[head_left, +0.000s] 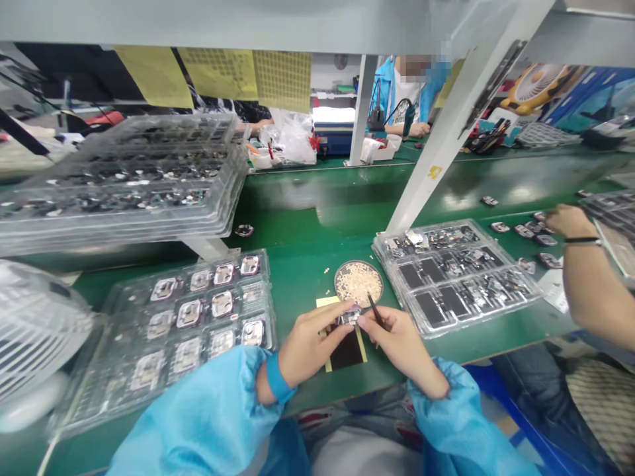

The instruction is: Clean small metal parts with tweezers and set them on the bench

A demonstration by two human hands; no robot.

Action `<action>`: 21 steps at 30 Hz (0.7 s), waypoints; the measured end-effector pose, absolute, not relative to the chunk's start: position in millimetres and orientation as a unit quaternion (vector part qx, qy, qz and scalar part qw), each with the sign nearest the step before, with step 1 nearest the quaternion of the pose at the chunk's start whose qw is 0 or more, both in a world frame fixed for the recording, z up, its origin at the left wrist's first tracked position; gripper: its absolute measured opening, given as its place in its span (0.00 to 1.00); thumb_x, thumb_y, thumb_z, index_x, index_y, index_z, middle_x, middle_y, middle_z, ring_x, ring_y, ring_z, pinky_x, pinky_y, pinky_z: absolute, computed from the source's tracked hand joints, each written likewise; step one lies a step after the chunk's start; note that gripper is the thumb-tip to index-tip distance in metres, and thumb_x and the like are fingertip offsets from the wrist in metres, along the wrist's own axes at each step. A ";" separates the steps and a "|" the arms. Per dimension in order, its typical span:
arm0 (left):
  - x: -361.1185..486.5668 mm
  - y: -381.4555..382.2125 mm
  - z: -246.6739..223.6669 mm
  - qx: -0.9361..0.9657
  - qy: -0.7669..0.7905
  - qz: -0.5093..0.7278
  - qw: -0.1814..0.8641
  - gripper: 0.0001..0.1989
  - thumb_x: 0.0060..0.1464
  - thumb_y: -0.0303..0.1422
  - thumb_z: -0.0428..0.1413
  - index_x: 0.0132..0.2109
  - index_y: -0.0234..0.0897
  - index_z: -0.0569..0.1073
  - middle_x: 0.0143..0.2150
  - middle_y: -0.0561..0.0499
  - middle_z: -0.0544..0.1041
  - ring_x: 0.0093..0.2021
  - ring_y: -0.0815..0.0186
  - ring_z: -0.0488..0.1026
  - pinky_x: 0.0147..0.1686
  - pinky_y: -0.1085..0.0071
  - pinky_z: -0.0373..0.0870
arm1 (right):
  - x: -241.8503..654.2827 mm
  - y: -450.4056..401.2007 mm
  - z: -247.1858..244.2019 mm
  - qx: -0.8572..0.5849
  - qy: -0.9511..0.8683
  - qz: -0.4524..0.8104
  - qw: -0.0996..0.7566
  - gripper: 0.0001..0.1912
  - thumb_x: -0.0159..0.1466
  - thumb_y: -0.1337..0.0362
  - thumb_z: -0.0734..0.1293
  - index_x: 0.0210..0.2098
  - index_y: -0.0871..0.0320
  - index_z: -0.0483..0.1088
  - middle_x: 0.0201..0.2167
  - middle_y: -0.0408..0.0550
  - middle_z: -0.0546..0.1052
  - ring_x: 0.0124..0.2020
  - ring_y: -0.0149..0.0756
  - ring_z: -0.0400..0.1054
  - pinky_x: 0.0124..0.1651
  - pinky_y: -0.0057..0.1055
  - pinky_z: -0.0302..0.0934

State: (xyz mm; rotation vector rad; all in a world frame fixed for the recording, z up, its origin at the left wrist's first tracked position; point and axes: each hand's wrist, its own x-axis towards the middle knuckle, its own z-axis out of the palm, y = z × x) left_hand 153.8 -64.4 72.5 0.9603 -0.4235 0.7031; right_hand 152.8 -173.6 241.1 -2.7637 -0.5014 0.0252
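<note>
My left hand (310, 344) pinches a small part (350, 316); my right hand (397, 337) grips tweezers (376, 311) touching it. A round dish (358, 283) sits just beyond, a dark pad (346, 350) underneath.

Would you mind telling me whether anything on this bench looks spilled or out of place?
A few small pale pieces lie loose on the green mat, just left of the round dish holding the rest. One dark part also sits alone beside the stacked trays.

Left of the fingers, a tray (198, 311) of parts and a fan (34, 330); beyond, stacked trays (149, 172); right, another tray (461, 277) and a co-worker's arm (590, 291).
</note>
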 end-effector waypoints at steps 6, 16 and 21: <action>154.8 -65.8 75.7 0.308 -0.193 0.184 0.913 0.20 0.56 0.32 0.64 0.55 0.37 0.77 0.52 0.45 0.80 0.50 0.57 0.78 0.52 0.64 0.76 | 153.5 -173.0 232.6 -0.958 -0.210 -0.038 0.192 0.16 0.61 0.56 0.72 0.42 0.60 0.70 0.34 0.45 0.73 0.25 0.27 0.60 0.29 0.26 0.57; 161.9 -65.7 76.4 0.170 -0.233 0.102 0.952 0.23 0.53 0.32 0.68 0.54 0.30 0.75 0.52 0.39 0.79 0.52 0.57 0.78 0.51 0.66 0.77 | 161.8 -173.3 223.9 -0.934 -0.223 -0.007 0.278 0.17 0.61 0.54 0.74 0.43 0.58 0.72 0.39 0.49 0.76 0.37 0.35 0.72 0.41 0.29 0.68; 161.1 -64.1 77.5 0.162 -0.234 0.093 0.954 0.23 0.52 0.32 0.69 0.54 0.30 0.76 0.50 0.40 0.80 0.50 0.58 0.78 0.50 0.66 0.77 | 158.5 -172.5 222.2 -0.938 -0.206 -0.025 0.277 0.19 0.59 0.54 0.75 0.43 0.60 0.72 0.37 0.49 0.77 0.33 0.34 0.71 0.38 0.29 0.68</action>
